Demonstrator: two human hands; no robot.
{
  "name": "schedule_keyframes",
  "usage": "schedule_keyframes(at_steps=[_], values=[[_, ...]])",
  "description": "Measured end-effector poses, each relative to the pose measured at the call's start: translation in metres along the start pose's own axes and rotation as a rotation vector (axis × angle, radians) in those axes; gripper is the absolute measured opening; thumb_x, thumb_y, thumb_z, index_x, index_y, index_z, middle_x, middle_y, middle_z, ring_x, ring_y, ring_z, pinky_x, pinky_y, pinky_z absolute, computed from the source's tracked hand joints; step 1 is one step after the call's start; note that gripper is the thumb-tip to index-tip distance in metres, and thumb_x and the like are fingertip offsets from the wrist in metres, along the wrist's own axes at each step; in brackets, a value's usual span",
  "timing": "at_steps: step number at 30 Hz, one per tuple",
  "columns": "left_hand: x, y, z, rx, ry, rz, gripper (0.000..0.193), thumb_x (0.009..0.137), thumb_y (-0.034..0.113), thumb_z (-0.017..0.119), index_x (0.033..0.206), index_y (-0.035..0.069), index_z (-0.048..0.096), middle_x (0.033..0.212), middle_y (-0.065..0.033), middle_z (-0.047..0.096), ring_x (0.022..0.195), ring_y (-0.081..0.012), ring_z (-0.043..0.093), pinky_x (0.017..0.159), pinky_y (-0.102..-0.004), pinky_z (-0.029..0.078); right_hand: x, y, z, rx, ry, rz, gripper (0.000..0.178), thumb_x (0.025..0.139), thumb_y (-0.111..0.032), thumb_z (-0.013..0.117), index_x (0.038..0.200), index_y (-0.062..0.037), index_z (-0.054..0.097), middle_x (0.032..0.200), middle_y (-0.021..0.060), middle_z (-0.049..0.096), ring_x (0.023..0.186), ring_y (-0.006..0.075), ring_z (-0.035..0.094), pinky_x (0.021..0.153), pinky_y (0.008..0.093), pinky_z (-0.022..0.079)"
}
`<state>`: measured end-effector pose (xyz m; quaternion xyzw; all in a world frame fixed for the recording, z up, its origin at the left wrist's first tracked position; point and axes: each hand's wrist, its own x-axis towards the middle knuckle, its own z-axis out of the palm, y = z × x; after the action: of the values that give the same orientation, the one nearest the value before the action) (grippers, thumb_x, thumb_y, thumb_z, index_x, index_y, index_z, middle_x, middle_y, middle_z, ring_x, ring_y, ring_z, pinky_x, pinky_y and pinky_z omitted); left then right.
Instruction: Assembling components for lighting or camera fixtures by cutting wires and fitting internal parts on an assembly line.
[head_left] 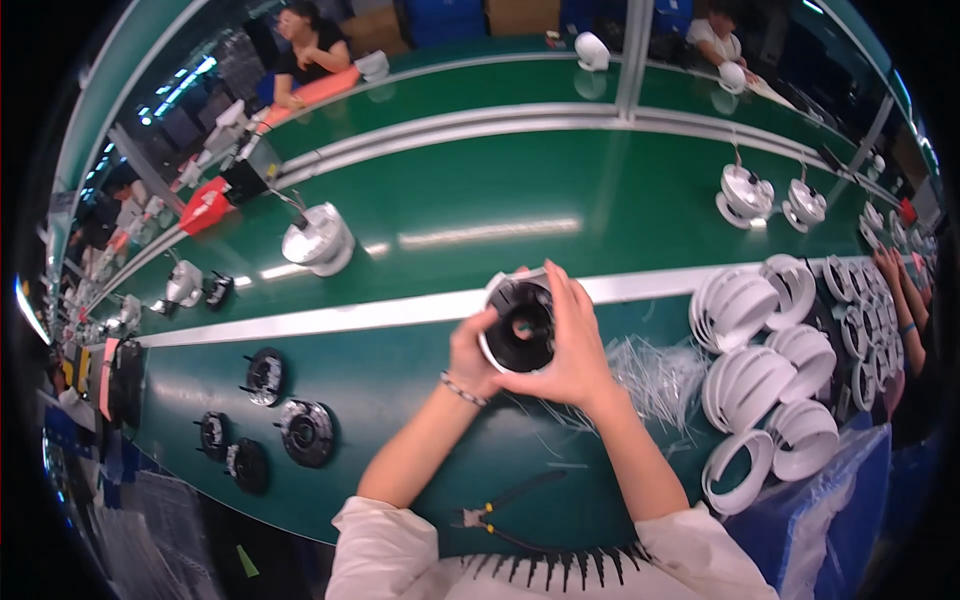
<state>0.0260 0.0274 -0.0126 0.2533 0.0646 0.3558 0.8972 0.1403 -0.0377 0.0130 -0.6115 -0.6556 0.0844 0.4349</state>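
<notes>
Both hands hold a round housing point(522, 325) between them above the near edge of the workbench, its black hollow inside turned toward me and a white rim around it. My left hand point(470, 355) grips its left side, with the thumb up along the rim. Around the right side curls my right hand point(572, 350), fingers at the top and thumb under the lower edge. Beside my right forearm lies a heap of thin white plastic strips point(655, 380) that look like cable ties. Cutting pliers point(471, 518) with dark handles rest on the bench between my forearms.
Several black round parts point(306, 433) lie on the bench at the left. Stacks of white rings point(735, 310) stand at the right. On the green conveyor point(480, 190) beyond sit white assemblies point(320, 240). A co-worker's arms point(905, 310) reach in at the far right; other people sit across.
</notes>
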Motion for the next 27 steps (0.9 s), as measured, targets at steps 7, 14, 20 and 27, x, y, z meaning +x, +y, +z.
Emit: schedule_keyframes(at_steps=[7,14,20,27], values=[[-0.003,-0.011,-0.009,-0.050,0.111,0.033,0.059,0.071,0.026,0.045,0.125,0.005,0.032,0.119,-0.0145,0.044,0.106,-0.0254,0.047,0.091,-0.0367,0.037,-0.011,-0.003,0.015,-0.102,0.132,-0.034,0.105,0.044,-0.037,0.075,0.126,0.0039,0.023,0.125,0.0224,0.033,0.115,0.0366,0.033,0.091,0.0433,0.031],[0.008,-0.002,-0.020,-0.157,0.239,-0.054,0.036,0.078,0.029,0.043,0.108,0.011,0.047,0.099,-0.0107,0.056,0.090,-0.0223,0.055,0.080,-0.0357,0.045,-0.024,0.003,0.031,-0.073,0.254,-0.188,0.067,0.056,-0.020,0.072,0.113,-0.0009,0.042,0.122,0.0187,0.039,0.108,0.0350,0.040,0.090,0.0424,0.032],[0.009,0.017,-0.009,0.114,0.242,-0.255,0.045,0.085,0.038,0.032,0.104,0.001,0.050,0.101,-0.0126,0.056,0.089,-0.0212,0.057,0.079,-0.0340,0.048,-0.033,0.012,-0.003,-0.191,0.229,-0.414,0.033,0.058,0.002,0.059,0.091,-0.0031,0.058,0.098,0.0061,0.058,0.092,0.0245,0.054,0.083,0.0396,0.035],[0.010,0.006,-0.028,0.141,0.207,-0.342,0.044,0.086,0.035,0.030,0.111,0.003,0.045,0.101,-0.0123,0.056,0.090,-0.0217,0.058,0.076,-0.0365,0.049,-0.043,0.003,-0.016,-0.293,0.211,-0.389,0.037,0.059,-0.001,0.061,0.096,0.0000,0.056,0.105,0.0124,0.056,0.096,0.0295,0.051,0.082,0.0395,0.037]])
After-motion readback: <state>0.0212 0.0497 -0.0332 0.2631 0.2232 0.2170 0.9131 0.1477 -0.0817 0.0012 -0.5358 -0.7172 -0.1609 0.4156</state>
